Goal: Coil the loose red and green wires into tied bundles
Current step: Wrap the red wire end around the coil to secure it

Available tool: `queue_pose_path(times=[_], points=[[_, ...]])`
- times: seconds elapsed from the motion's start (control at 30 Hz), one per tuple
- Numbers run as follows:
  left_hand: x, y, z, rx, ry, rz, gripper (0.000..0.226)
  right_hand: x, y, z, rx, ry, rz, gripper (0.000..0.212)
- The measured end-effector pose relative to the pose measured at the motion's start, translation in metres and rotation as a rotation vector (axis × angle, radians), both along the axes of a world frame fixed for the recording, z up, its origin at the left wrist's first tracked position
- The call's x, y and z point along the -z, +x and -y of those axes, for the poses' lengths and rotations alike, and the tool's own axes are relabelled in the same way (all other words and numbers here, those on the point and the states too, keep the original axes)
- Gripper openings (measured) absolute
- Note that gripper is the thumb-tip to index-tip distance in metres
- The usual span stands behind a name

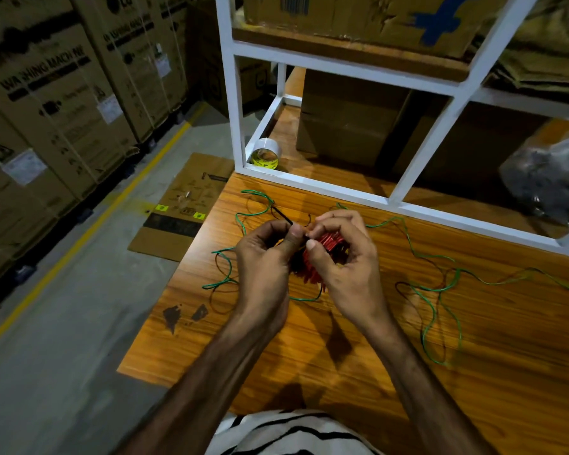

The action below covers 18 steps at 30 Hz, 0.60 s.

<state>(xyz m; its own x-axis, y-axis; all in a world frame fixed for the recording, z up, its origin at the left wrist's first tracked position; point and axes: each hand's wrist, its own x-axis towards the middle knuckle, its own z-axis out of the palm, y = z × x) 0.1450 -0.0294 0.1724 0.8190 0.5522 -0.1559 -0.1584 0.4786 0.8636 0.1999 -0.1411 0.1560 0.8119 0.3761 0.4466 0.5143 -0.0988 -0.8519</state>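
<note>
A: So, where is the red coil point(322, 257)?
B: Held just above the worktop point(358, 339), between both hands. The right hand point(345, 257) has its grip curled round the coil; the left hand point(266, 257) pinches a thin dark tie point(284, 216) at the coil's edge.

A: And the green wire point(434, 310)?
B: Loose, snaking over the worktop on both sides of the hands, not yet coiled.

A: What could go wrong?
B: I judge the tie is not yet fastened. If the right grip slackens before the tie is tight, the springy red turns may fan out. The green strands run under the hands, so one could get caught in the tie.

A: Anything else nearby?
B: A tape roll point(266, 156) on the shelf point(309, 178), well apart.
</note>
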Motion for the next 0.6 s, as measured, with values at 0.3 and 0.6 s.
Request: queue_pose_path(times=[0.3,0.6], points=[[-0.005,0.0,-0.005,0.116,-0.026,0.027,0.016,0.0,0.006,0.0,-0.038,0.032,-0.002,0.012],[-0.005,0.0,-0.001,0.106,-0.192,-0.045,0.021,0.009,0.006,0.005,0.012,-0.018,0.067,0.012]])
